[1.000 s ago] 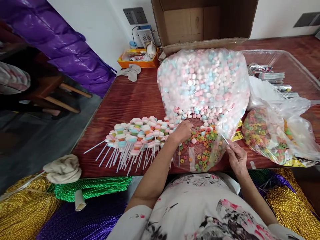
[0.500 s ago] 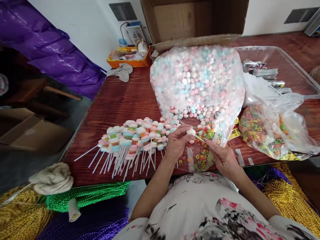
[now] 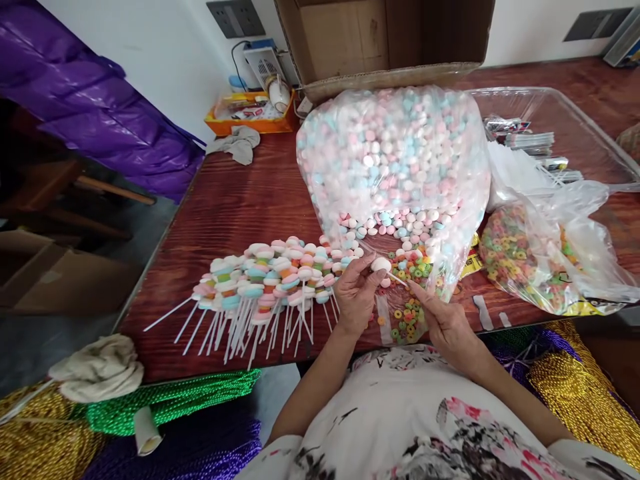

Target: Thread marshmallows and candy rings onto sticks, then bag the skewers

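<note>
Between the thumb and fingers of my left hand (image 3: 357, 297) is a whitish marshmallow (image 3: 381, 265). A thin white stick (image 3: 399, 278) runs from it to my right hand (image 3: 445, 323), whose fingers pinch the stick's other end. Just left of my hands lies a pile of marshmallow skewers (image 3: 270, 273), pastel marshmallows with coloured rings between them, sticks pointing toward me. Beyond my hands a large clear bag of marshmallows (image 3: 390, 153) lies open toward me. Loose ring-shaped candies (image 3: 410, 313) are scattered beneath and between my hands.
A bag of ring candies (image 3: 520, 260) sits at right, before a clear plastic tray (image 3: 575, 120). Behind the marshmallows stands a cardboard box (image 3: 345, 40). An orange box (image 3: 250, 123) and a cloth (image 3: 237, 143) are at back left. Bead strands (image 3: 175, 393) hang below the front edge.
The view has shifted slightly. Both hands keep nearly the same pose, with the marshmallow and stick still between them; the marshmallow shows a little more above the left fingers.
</note>
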### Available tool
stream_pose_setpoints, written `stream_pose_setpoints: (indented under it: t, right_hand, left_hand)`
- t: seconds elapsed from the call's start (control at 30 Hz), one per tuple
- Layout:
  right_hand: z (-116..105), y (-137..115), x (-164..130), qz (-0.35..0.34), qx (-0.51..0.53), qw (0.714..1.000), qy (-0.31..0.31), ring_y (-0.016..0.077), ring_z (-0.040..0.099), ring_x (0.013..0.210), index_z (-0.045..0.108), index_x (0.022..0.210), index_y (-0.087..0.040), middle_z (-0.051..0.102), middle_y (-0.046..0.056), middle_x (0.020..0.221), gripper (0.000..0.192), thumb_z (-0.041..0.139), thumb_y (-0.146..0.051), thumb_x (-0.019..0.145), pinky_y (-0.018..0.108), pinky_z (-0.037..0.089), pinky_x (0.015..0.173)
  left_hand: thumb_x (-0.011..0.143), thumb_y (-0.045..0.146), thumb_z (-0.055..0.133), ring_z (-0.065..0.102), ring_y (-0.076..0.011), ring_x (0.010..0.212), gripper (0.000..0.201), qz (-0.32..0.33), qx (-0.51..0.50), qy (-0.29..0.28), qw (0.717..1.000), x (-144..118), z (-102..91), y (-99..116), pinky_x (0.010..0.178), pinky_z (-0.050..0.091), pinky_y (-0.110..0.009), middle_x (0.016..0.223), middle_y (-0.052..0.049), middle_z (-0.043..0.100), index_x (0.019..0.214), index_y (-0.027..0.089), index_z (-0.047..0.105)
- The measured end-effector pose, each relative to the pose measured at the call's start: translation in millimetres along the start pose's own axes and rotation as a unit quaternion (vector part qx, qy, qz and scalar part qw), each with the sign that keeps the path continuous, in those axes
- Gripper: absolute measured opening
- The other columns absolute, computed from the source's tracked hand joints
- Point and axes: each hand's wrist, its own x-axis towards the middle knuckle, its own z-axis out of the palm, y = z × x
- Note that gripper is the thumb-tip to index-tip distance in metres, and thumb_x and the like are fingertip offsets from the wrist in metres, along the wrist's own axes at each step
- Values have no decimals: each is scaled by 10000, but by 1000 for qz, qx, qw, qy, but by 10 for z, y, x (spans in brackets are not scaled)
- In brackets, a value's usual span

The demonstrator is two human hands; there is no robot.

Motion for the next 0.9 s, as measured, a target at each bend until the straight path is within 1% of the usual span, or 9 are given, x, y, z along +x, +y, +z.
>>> stream_pose_setpoints:
  t: [0.13,0.23,0.33,0.4,0.5,0.6,0.7,0.77,0.9]
  right_hand:
    - [107,-61,24,-20,43,999,-11,191,709,1064,371,1561,-258,729,53,1210,583,370,-141,990,414,571,985]
    - [191,-76,36,-24,78,996,-19,183,700,1035,357,1567,-243,731,66,1162,561,358,-176,1010,394,571,965]
    - [268,-68,35,2,129,991,-20,144,659,721,382,1558,-244,723,44,934,535,349,-214,1025,301,597,731]
    - [307,-59,43,27,169,985,-19,116,502,511,410,1545,-246,617,-9,698,517,344,-246,1033,246,521,539]
    - [330,-36,99,59,224,973,-2,109,351,436,484,1501,-249,423,-52,557,487,370,-302,1030,222,386,419]
    - [297,4,188,75,246,965,50,115,368,449,560,1438,-254,413,-46,559,454,416,-361,1022,233,374,420]
    - [230,24,254,49,203,975,70,120,411,479,607,1391,-252,489,-28,595,429,438,-377,1017,256,431,474]
    - [191,14,271,25,165,984,57,122,433,504,612,1387,-254,538,-18,633,426,446,-376,1014,272,473,522]
    - [185,-8,259,18,166,984,55,125,450,521,607,1393,-242,537,-20,630,434,424,-387,1028,275,492,554]
  left_hand:
    - [815,270,769,719,-155,853,238,114,106,-14,988,12,-28,94,792,608,-292,949,-23,762,1049,234,754]
    - [875,218,692,732,-175,899,173,214,206,-45,954,25,-60,169,832,616,-330,976,-40,777,1038,233,748]
    - [921,171,609,739,-176,957,205,277,253,-79,924,34,-101,184,888,611,-336,1027,-45,779,1064,249,734]
    - [942,175,564,733,-180,1007,235,295,276,-103,909,45,-127,165,923,601,-335,1068,-59,770,1091,253,728]
    - [963,200,520,717,-196,1069,266,316,290,-137,893,75,-124,134,951,586,-334,1103,-82,755,1112,247,735]
    - [948,221,571,718,-189,1033,278,278,226,-127,925,117,-40,134,927,591,-321,1107,-67,747,1185,248,713]
    - [917,287,650,724,-162,942,380,150,120,-83,978,174,60,163,860,614,-307,1121,-38,732,1296,261,647]
    - [880,313,703,720,-173,967,350,105,82,-82,988,217,86,185,872,614,-316,1127,-33,730,1226,258,694]
    - [834,292,756,732,-207,1000,266,98,82,-120,985,244,59,216,923,608,-355,1090,-48,768,1092,230,759]
